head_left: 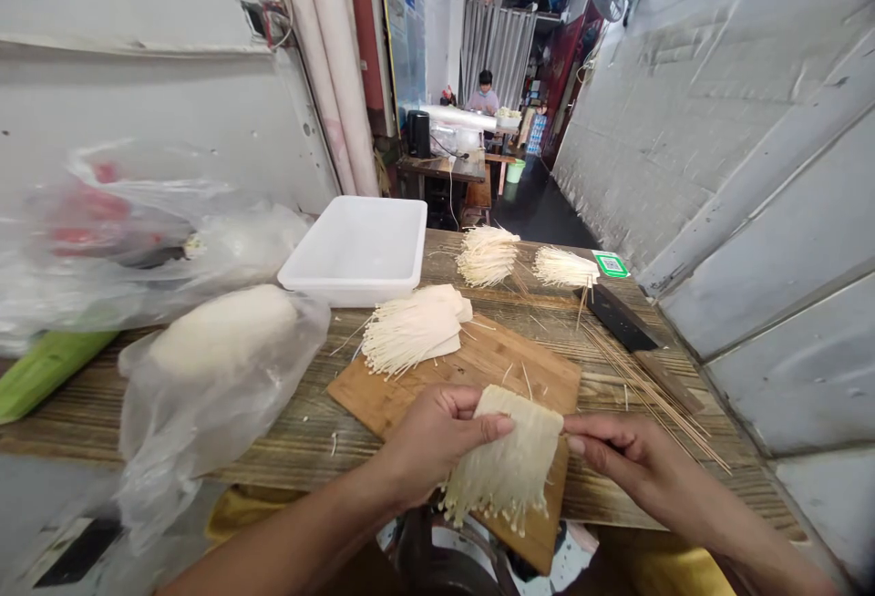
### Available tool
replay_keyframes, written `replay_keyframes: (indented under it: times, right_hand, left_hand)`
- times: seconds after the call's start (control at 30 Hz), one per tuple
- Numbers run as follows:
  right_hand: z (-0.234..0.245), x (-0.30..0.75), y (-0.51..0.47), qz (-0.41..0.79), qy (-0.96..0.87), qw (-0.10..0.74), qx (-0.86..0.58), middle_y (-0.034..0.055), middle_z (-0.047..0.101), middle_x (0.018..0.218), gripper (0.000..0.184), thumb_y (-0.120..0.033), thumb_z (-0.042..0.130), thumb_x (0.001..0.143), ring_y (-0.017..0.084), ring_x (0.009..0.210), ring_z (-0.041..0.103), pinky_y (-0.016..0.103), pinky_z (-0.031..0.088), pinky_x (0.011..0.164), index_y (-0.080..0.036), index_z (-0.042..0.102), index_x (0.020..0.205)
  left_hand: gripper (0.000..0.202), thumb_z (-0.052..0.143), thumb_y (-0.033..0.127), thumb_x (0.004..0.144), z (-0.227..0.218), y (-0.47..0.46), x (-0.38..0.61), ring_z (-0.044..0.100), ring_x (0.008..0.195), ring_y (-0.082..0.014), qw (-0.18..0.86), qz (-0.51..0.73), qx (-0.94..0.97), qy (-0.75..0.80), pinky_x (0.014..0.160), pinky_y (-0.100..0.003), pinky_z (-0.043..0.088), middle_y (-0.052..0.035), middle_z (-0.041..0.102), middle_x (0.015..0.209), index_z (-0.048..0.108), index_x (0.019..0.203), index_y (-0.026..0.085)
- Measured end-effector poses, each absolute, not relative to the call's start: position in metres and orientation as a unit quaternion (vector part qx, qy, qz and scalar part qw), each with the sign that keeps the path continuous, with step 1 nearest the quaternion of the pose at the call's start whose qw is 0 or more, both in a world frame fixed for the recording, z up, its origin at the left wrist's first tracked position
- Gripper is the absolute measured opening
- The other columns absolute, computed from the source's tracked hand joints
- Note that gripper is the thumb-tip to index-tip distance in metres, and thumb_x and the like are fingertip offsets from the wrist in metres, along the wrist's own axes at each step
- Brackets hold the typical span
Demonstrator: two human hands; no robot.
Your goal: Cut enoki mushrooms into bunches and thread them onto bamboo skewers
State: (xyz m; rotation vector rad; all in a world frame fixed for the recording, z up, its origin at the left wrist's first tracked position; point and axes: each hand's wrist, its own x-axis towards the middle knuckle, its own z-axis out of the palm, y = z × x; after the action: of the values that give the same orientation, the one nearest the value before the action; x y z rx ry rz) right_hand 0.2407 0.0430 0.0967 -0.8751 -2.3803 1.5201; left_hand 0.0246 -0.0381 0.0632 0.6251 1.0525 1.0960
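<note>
Left hand: the left hand has its grip pinched on the upper left edge of an enoki mushroom bunch, thumb on top.
Right hand: the right hand has curled fingers whose tips touch the bunch's upper right edge; I cannot tell whether that grip pinches any strands.
Held bunch: it lies between both hands over the near end of the wooden cutting board, cut base away from the person and caps hanging past the board's near edge.
On the board: a second enoki bunch lies at the far left corner.
Bench: the wooden bench carries a white plastic tray, two more enoki bunches beyond the board, a cleaver and bamboo skewers to the right.
Left side: a clear bag of packed enoki sits near the board.
</note>
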Motion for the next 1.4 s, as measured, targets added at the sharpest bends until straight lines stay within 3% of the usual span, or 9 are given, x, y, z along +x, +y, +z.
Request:
replay_keyframes:
  times: [0.2,0.53,0.67,0.8,1.0,1.13,1.23,1.4]
  right_hand:
    - [0.094,0.239,0.043,0.474,-0.819,0.096,-0.308,0.0014,0.072,0.085,0.032,-0.042,0.048,0.093,0.016,0.08,0.065,0.028,0.053,0.073,-0.023,0.072,0.101]
    - [0.092,0.241,0.041,0.574,-0.768,0.061,-0.278,0.0004,0.071,0.109,0.029,-0.037,0.048,0.094,0.018,0.099,0.065,0.033,0.051,0.089,-0.031,0.068,0.114]
    - [0.093,0.237,0.035,0.537,-0.789,0.091,-0.285,0.0015,0.071,0.108,0.03,-0.039,0.047,0.094,0.018,0.098,0.066,0.035,0.051,0.091,-0.03,0.067,0.114]
    - [0.089,0.233,0.034,0.455,-0.821,0.129,-0.319,0.0036,0.073,0.095,0.032,-0.04,0.049,0.092,0.019,0.09,0.066,0.034,0.054,0.082,-0.025,0.066,0.115]
    - [0.084,0.223,0.046,0.441,-0.811,0.133,-0.361,0.0012,0.063,0.07,0.03,-0.044,0.052,0.088,0.015,0.067,0.057,0.025,0.043,0.061,-0.018,0.066,0.08]
    - [0.085,0.219,0.049,0.525,-0.777,0.118,-0.329,-0.0019,0.056,0.069,0.029,-0.045,0.059,0.084,0.011,0.063,0.047,0.023,0.035,0.057,-0.017,0.067,0.083]
    - [0.085,0.217,0.047,0.536,-0.775,0.097,-0.321,-0.0036,0.047,0.062,0.032,-0.046,0.061,0.083,0.009,0.057,0.039,0.023,0.028,0.052,-0.015,0.066,0.075]
    - [0.085,0.211,0.043,0.494,-0.803,0.155,-0.295,0.0012,0.055,0.073,0.032,-0.041,0.059,0.085,0.013,0.068,0.049,0.024,0.035,0.061,-0.014,0.067,0.069]
  left_hand:
    - [0.04,0.083,0.042,0.057,0.061,-0.038,0.023,0.061,0.065,-0.0147,0.678,0.487,0.294,0.466,0.064,-0.027,0.046,-0.0057,0.072,0.077,0.075,0.083,0.013]
    - [0.037,0.081,0.042,0.058,0.052,-0.042,0.024,0.059,0.061,-0.013,0.672,0.486,0.283,0.481,0.061,-0.025,0.043,-0.0046,0.071,0.075,0.074,0.079,0.013]
    - [0.035,0.08,0.044,0.061,0.051,-0.04,0.024,0.055,0.057,-0.0111,0.608,0.512,0.311,0.521,0.056,-0.023,0.04,-0.003,0.07,0.069,0.074,0.076,0.012]
    - [0.038,0.082,0.041,0.058,0.052,-0.035,0.022,0.06,0.064,-0.0142,0.653,0.514,0.289,0.475,0.063,-0.026,0.045,-0.0053,0.072,0.076,0.075,0.082,0.012]
    - [0.039,0.079,0.039,0.066,0.057,-0.032,0.019,0.064,0.074,-0.0175,0.676,0.52,0.294,0.431,0.074,-0.03,0.048,-0.0082,0.073,0.082,0.073,0.094,0.011]
    - [0.036,0.076,0.038,0.07,0.057,-0.037,0.018,0.063,0.072,-0.0167,0.646,0.5,0.334,0.471,0.068,-0.028,0.048,-0.0068,0.073,0.081,0.073,0.096,0.013]
    - [0.037,0.077,0.04,0.068,0.057,-0.038,0.021,0.062,0.068,-0.0168,0.632,0.488,0.342,0.496,0.063,-0.027,0.047,-0.0063,0.072,0.078,0.074,0.093,0.013]
    - [0.032,0.076,0.041,0.068,0.058,-0.035,0.024,0.056,0.06,-0.0125,0.59,0.488,0.378,0.521,0.057,-0.024,0.043,-0.0047,0.07,0.071,0.075,0.081,0.012]
